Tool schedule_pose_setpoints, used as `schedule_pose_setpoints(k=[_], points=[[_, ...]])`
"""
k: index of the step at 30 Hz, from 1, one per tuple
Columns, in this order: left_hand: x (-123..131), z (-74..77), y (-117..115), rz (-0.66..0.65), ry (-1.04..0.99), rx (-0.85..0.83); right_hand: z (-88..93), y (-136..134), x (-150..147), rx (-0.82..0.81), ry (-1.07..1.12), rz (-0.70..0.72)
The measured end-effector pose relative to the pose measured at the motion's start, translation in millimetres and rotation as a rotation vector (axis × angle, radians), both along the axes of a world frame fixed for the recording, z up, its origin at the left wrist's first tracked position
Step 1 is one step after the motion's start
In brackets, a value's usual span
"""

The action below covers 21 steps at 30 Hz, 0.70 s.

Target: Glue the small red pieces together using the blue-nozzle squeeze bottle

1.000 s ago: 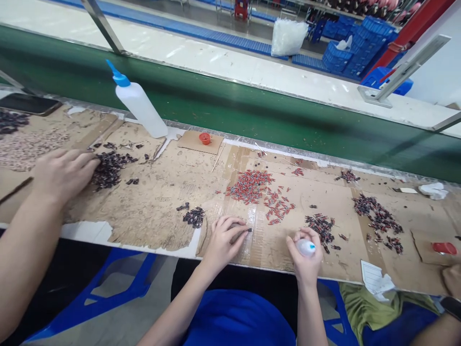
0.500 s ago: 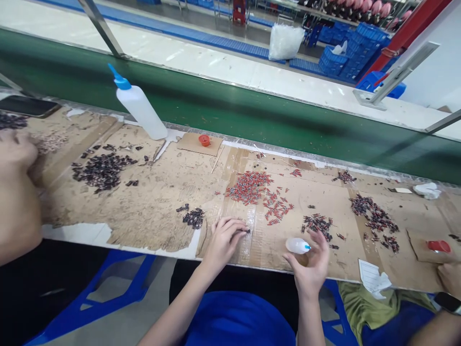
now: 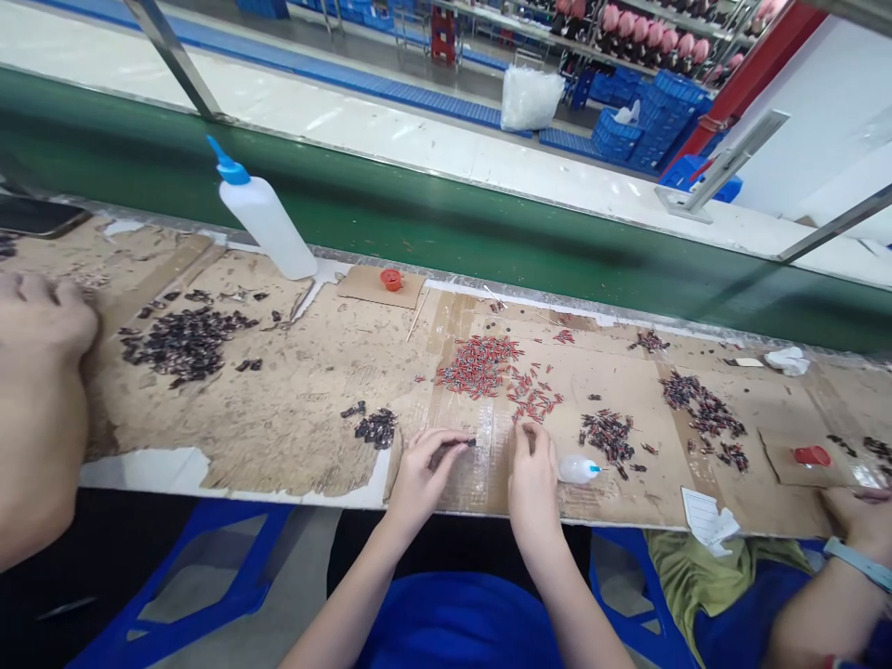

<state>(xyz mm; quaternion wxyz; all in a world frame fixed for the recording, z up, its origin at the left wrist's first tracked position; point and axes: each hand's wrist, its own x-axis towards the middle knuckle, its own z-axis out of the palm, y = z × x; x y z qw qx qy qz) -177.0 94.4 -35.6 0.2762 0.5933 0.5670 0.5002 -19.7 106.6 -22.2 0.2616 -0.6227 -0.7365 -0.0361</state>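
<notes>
A small dark piece (image 3: 468, 443) sits pinched at the fingertips of the left hand (image 3: 425, 472), held low over the cardboard sheet (image 3: 307, 418) near the bench's front edge. The right hand (image 3: 533, 469) lies just beside it, palm down, fingers stretched forward and close together; its fingertips reach the near edge of the red pieces (image 3: 488, 364), and whether they grip one cannot be told. Just right of those fingers a small squeeze bottle (image 3: 577, 469) with a blue tip lies on its side on the cardboard, clear of the hand. Beyond it is a dark pile (image 3: 609, 432), and left of the left fingers a smaller dark cluster (image 3: 376, 427). Farther back stands a big white bottle (image 3: 261, 216) with a blue nozzle, tilted, and a red cap (image 3: 390, 278). At the left edge another person's hand (image 3: 42, 311) rests near a wide dark heap (image 3: 185, 334); at the right edge a co-worker's wrist (image 3: 860, 534) shows.
</notes>
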Motion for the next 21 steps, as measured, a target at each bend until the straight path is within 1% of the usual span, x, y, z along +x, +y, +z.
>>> schedule_pose_setpoints(k=[3,7,12,16,21], points=[[0.1,0.7,-0.3,0.006,-0.057,-0.006,-5.5,3.0,8.4,-0.027,0.018,-0.003],[0.2,4.6,-1.2,-0.017,-0.124,-0.019,-5.0,1.3,10.2,-0.024,0.046,0.025],[1.2,9.5,-3.5,-0.034,-0.178,-0.03,-6.2,0.3,7.3,0.08,0.207,0.13],[3.4,14.2,-4.2,-0.027,-0.198,-0.013,-4.2,0.1,8.8,0.163,0.289,0.192],[5.6,22.1,-3.2,-0.019,-0.186,0.003,0.5,0.3,9.9,0.194,0.387,0.294]])
